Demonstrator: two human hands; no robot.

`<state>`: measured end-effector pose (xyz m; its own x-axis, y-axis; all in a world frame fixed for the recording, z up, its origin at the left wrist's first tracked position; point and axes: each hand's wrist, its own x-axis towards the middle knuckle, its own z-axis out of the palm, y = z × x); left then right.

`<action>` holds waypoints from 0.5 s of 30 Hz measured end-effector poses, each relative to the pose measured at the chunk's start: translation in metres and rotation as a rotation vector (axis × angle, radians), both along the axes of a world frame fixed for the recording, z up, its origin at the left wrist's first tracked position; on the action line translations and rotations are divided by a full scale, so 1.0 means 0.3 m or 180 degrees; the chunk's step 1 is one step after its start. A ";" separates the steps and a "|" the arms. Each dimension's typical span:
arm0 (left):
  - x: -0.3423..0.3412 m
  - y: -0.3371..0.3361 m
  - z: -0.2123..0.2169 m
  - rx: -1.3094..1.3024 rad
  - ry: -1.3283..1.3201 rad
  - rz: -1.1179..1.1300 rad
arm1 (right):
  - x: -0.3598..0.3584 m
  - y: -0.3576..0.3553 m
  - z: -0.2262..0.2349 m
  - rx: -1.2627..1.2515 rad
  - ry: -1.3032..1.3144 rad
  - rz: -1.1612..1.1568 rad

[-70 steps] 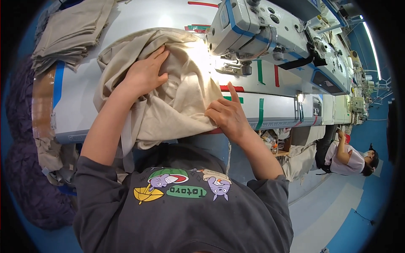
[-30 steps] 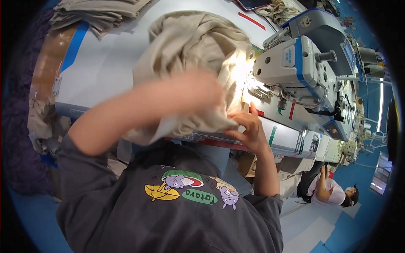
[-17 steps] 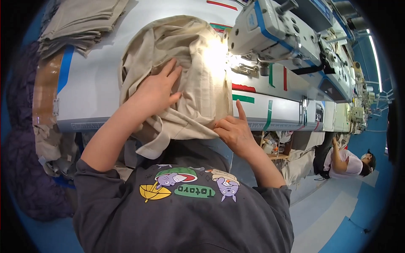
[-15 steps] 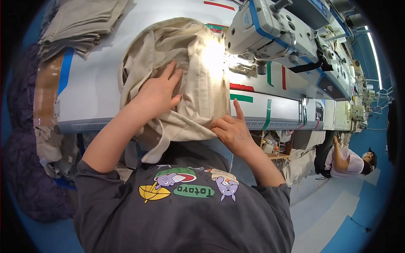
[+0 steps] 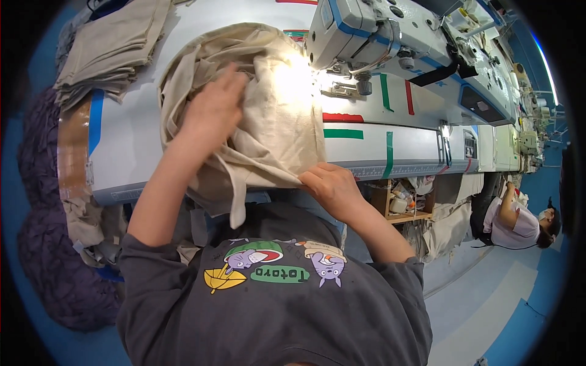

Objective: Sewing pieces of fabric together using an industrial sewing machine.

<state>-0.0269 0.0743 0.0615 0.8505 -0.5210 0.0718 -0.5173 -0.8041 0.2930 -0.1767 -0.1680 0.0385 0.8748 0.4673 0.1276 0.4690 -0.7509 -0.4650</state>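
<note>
A beige cloth bag point(image 5: 274, 131) with a strap point(image 5: 237, 198) lies bunched on the sewing table, its right side under the bright lamp beside the presser foot point(image 5: 340, 87). My left hand point(image 5: 217, 107) is over the bag's upper folds; motion smears its fingers, so I cannot make out their grip. At the bag's near right corner my right hand point(image 5: 329, 188) is closed, pinching the edge between thumb and fingers. The strap hangs over the table's front edge toward me.
The white sewing machine point(image 5: 372, 36) stands at the upper right. Folded beige cloth pieces point(image 5: 113, 49) are stacked at the far left. Dark purple fabric point(image 5: 55, 262) is heaped beyond the left edge. Under the table is a wooden shelf point(image 5: 409, 215). Another person point(image 5: 516, 216) is off to the right.
My left hand has shifted up and left across the bag, its spread fingers now blurred. My right index finger, raised before, has come down onto the bag's corner. The view has shifted slightly.
</note>
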 end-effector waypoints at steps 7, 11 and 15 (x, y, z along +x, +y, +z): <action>-0.127 0.078 0.032 0.0709 0.0929 -0.0161 | -0.012 -0.013 -0.002 0.0529 0.0551 0.0182; 0.074 0.140 0.147 0.1058 0.0030 0.0433 | -0.014 -0.004 -0.026 0.0415 0.0579 0.0440; 0.042 -0.007 0.156 0.0665 -0.0699 0.0099 | -0.056 0.055 -0.044 0.0131 0.0659 0.0532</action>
